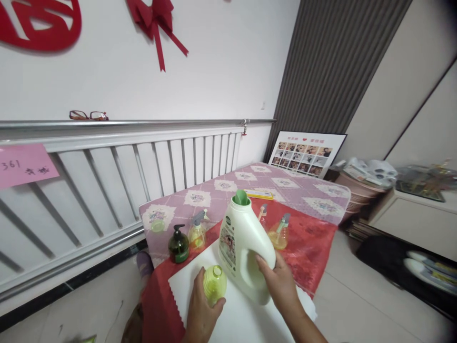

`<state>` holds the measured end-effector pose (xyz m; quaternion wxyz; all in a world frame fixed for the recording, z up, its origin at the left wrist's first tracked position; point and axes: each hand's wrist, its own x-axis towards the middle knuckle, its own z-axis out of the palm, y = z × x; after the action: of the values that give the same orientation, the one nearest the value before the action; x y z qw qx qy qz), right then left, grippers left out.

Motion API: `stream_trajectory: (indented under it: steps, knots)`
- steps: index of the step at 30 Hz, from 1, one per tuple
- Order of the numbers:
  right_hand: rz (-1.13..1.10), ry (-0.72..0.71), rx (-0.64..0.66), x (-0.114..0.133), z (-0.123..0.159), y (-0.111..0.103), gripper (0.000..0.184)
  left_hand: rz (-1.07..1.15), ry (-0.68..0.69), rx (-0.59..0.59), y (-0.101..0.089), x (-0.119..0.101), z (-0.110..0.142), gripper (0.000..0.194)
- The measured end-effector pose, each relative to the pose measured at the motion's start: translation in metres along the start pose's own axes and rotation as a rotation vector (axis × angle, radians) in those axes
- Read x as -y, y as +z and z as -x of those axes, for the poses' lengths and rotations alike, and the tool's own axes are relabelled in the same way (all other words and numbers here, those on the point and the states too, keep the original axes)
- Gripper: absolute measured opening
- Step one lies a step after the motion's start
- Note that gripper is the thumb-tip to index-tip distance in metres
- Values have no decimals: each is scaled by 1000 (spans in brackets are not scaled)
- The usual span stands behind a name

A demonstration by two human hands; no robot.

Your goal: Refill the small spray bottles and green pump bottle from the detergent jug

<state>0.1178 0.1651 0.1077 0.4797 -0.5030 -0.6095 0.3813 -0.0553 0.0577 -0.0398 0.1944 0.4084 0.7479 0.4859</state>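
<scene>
Left grip [202, 307] wrapping yellow bottle [214, 287] toward left edge of surface [310, 188]; right grip [280, 281] holding white jug [246, 238] by handle [267, 244], beside bottle. Both being uncapped: tilting jug possibly causing spills; loosening left grip possibly letting bottle tip.

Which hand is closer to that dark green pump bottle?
Left. The left hand, holding the yellow bottle, is just camera-side of the dark green pump bottle; the right hand, gripping the white jug, is farther off rightward.
</scene>
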Motion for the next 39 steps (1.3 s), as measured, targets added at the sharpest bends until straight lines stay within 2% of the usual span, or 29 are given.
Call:
stream_trajectory:
  steps: [5,9,16,21,25,29,35,39]
  knots:
    - [56,-7,42,39,-9,-40,40,-11,-13,62,-5,-6,0,89]
    - [108,-11,130,60,-20,-70,36,10,-49,101,-8,-8,-1,87]
    - [160,49,371,82,-35,-104,50,30,-89,67,-6,-6,1,81]
    - [221,-22,382,81,-36,-114,41,3,-90,71,-6,-2,0,83]
    - [201,0,430,75,-36,-120,39,1,-114,89,-2,7,-2,84]
    - [171,-2,466,72,-37,-128,40,24,-105,50,0,9,-3,83]
    - [200,-19,504,75,-33,-134,43,159,-128,74,-10,-3,-7,80]
    - [284,-35,551,76,-32,-136,44,189,-80,105,-11,-20,-10,82]
